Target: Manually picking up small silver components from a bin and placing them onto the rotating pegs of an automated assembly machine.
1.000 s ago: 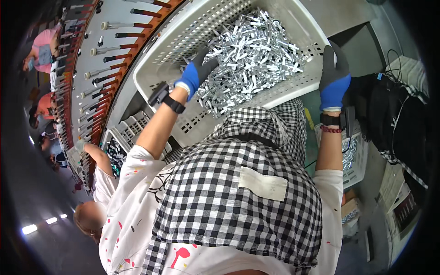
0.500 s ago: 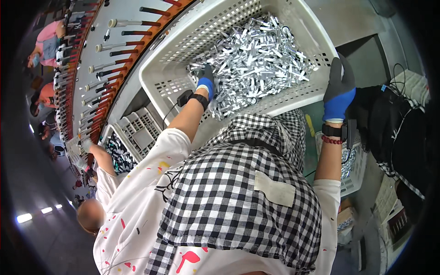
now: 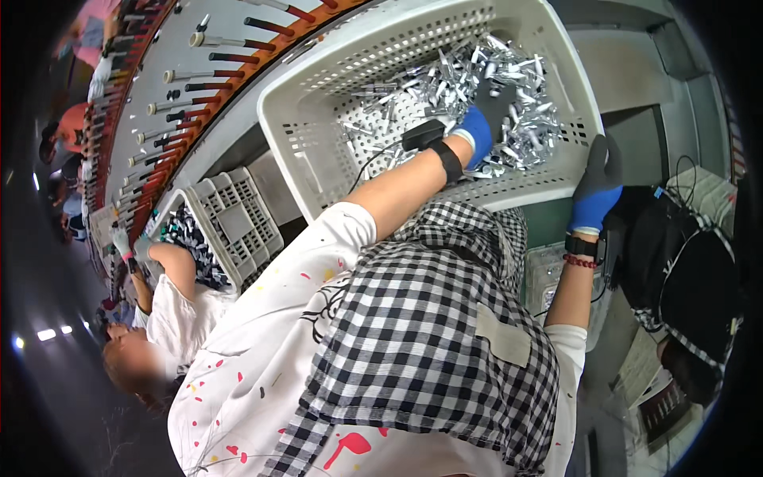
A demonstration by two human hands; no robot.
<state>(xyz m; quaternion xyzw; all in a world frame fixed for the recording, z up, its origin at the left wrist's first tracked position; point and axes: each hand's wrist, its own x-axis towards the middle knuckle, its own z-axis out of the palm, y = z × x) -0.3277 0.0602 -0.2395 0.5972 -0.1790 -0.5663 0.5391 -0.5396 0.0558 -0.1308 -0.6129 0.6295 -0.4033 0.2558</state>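
Workshop setting: grey board with rows of red and black handles (image 3: pixel 208 83) along its orange edge at upper left; a co-worker in a white top (image 3: pixel 187 318) beside a smaller crate of dark parts (image 3: pixel 195 250). Principal item: one large pale perforated basket (image 3: pixel 290 99), before my checked apron (image 3: pixel 429 342), holding many small silvery metal pieces (image 3: pixel 449 87). Left hand (image 3: pixel 486 121), blue-and-grey glove: moved from the pile's left end to its right half, fingers stretched into the pieces; whether they pinch any, I cannot tell. Right hand (image 3: pixel 596 187), same glove: as before, at the basket's near right corner, fingers against the rim; firmness of hold, I cannot tell. Change noted: pieces now bunched right and far, the perforated floor showing at left with a few strays. Bearing on the work, as I judge: the load is being shifted or spread within the basket, nothing lifted out.
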